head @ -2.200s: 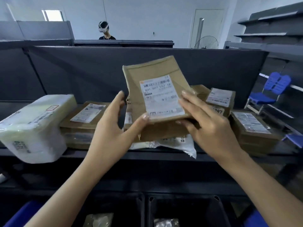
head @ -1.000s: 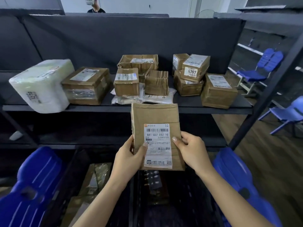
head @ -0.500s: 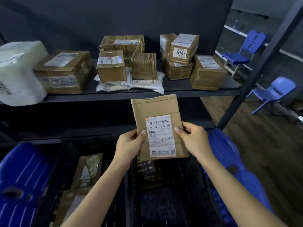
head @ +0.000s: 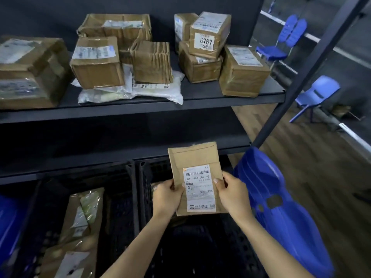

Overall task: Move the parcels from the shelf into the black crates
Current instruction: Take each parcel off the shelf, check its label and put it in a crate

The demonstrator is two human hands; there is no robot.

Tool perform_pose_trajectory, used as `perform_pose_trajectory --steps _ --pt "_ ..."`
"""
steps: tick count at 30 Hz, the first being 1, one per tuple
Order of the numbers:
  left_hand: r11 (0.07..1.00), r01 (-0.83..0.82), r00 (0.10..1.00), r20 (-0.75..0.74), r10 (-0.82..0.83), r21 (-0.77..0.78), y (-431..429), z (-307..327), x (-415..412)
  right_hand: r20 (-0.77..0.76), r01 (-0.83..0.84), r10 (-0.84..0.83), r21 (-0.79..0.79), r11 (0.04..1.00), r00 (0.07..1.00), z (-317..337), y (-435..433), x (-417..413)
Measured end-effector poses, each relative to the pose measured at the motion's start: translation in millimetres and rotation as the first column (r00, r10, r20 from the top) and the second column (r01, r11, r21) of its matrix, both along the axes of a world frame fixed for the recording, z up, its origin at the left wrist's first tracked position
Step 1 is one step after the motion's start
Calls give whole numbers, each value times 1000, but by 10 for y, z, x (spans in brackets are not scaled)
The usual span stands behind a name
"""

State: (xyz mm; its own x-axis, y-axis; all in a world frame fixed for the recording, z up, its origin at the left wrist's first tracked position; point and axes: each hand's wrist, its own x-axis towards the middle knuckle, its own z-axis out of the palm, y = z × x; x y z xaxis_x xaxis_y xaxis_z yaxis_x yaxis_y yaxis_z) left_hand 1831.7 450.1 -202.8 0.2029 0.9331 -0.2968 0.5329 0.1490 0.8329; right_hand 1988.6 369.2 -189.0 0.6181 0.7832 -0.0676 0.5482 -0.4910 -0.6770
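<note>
A flat brown parcel (head: 195,157) with a white barcode label is held upright over the right black crate (head: 144,189). My left hand (head: 166,195) grips its left edge and my right hand (head: 232,195) grips its right edge, thumbs on the label side. The left black crate (head: 128,197) holds brown and taped parcels (head: 80,217). On the shelf (head: 200,101) above lie several brown boxes, among them one marked 6767 (head: 208,35), and white plastic mailers (head: 156,90).
Stacked blue plastic chairs (head: 281,213) stand right of the crates, and another blue one (head: 8,221) is at the far left. A dark shelf post (head: 301,73) slants down on the right. More blue chairs (head: 319,93) stand on the wooden floor beyond.
Both hands have carried the flat parcel from the shelf down and to the right, over the right crate. The view has tilted downward.
</note>
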Motion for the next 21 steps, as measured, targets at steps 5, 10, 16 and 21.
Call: perform_pose_trajectory --steps 5,10,16,21 --pt "992 10 997 -68 -19 -127 -11 -491 184 21 57 -55 -100 993 998 -419 49 81" --pt "989 24 989 -143 -44 -144 107 -944 295 40 30 -24 -146 989 999 -849 152 161" --pt "987 29 984 -172 -57 -159 197 -1454 449 53 14 -6 -154 988 999 -1298 269 263" --pt "989 1 993 -119 -19 -149 219 -1785 574 97 9 10 -192 981 995 -1631 356 339"
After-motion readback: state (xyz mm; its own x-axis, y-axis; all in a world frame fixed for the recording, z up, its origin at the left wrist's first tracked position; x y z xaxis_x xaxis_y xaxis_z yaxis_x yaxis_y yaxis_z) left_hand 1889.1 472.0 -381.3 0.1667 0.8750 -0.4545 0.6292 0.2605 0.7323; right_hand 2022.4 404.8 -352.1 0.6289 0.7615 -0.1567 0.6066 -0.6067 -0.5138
